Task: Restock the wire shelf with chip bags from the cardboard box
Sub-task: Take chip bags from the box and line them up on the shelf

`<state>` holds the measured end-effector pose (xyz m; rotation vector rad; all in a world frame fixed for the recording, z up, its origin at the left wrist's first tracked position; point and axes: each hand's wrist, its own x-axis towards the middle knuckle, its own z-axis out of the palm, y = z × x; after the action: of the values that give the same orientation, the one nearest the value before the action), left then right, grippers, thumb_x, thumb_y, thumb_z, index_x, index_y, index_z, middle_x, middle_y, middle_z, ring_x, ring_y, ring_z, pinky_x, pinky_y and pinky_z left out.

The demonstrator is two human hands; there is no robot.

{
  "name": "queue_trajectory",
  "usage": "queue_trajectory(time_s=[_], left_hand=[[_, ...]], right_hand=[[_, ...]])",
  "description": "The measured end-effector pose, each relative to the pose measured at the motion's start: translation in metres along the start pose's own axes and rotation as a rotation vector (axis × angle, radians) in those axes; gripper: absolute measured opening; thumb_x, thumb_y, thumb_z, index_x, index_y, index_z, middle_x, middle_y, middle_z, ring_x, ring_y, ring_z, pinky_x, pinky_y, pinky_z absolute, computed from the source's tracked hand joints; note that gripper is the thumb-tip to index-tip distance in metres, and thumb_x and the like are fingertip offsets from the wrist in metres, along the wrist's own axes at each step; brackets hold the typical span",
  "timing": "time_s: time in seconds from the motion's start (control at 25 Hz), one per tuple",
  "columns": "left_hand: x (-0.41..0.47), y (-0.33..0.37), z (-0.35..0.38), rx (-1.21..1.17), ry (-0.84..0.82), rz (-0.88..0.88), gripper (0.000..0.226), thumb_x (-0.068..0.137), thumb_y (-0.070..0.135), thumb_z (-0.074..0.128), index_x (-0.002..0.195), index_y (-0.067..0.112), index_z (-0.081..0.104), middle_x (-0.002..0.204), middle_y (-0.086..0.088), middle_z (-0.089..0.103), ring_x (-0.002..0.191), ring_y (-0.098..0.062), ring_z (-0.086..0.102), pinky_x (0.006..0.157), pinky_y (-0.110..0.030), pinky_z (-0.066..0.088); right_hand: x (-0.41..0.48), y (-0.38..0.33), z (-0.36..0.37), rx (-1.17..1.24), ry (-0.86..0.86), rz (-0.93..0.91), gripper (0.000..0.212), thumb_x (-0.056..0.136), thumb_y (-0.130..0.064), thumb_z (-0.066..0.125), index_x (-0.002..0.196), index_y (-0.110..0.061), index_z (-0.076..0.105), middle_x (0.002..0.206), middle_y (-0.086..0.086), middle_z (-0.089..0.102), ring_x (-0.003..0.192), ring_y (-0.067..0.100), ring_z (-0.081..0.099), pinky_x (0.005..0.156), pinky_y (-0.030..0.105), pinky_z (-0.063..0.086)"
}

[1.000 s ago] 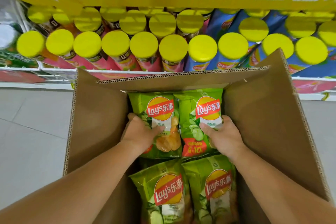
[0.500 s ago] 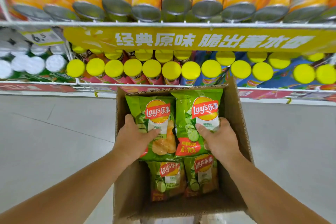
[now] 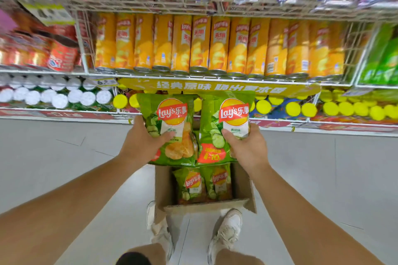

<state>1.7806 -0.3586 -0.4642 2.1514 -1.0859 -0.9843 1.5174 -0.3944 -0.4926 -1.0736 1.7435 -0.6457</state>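
White sneakers (image 3: pixel 226 229) on grey floor (image 3: pixel 64 168), cardboard box (image 3: pixel 242 185) just ahead of the toes, two green chip bags (image 3: pixel 203 183) lying inside. Above the box: left hand (image 3: pixel 141 143) grips one green Lay's bag (image 3: pixel 170 127), right hand (image 3: pixel 247 147) grips a second (image 3: pixel 226 122), thumbs on the fronts, bags side by side, edges touching or nearly. Behind: wire shelf (image 3: pixel 150 2) with orange canisters (image 3: pixel 200 45); top row probably red and blue bags, too blurred.
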Motion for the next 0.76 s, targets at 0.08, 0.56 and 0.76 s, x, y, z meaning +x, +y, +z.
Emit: queue_trajectory(time_s=[0.08,0.56,0.76], left_hand=[[-0.016,0.03,-0.029,-0.032,0.018,0.027,0.066,0.071,0.042,0.087,0.117,0.021,0.044,0.106,0.009,0.064,0.096,-0.015,0.062,0.068,-0.027,0.047],[-0.103,0.194,-0.207,-0.102,0.178,0.263,0.072,0.064,0.051,0.089,0.116,0.021,0.049,0.104,0.008,0.066,0.096,-0.018,0.064,0.08,-0.04,0.051],[-0.121,0.255,-0.255,-0.126,0.215,0.38,0.078,0.072,0.045,0.085,0.132,0.02,0.042,0.117,0.007,0.058,0.104,-0.018,0.056,0.085,-0.035,0.043]], right_hand=[[-0.022,-0.035,-0.015,0.004,0.006,-0.042,0.037,0.077,-0.049,0.081,0.098,-0.032,0.056,0.086,-0.011,0.073,0.065,0.011,0.07,0.068,0.043,0.062],[-0.145,-0.258,-0.115,0.065,0.148,-0.284,0.046,0.071,-0.052,0.083,0.101,-0.026,0.062,0.087,-0.014,0.073,0.087,0.013,0.071,0.076,0.035,0.055],[-0.162,-0.327,-0.149,0.07,0.187,-0.383,0.054,0.069,-0.057,0.081,0.108,-0.026,0.061,0.084,-0.015,0.073,0.083,0.012,0.07,0.078,0.041,0.058]])
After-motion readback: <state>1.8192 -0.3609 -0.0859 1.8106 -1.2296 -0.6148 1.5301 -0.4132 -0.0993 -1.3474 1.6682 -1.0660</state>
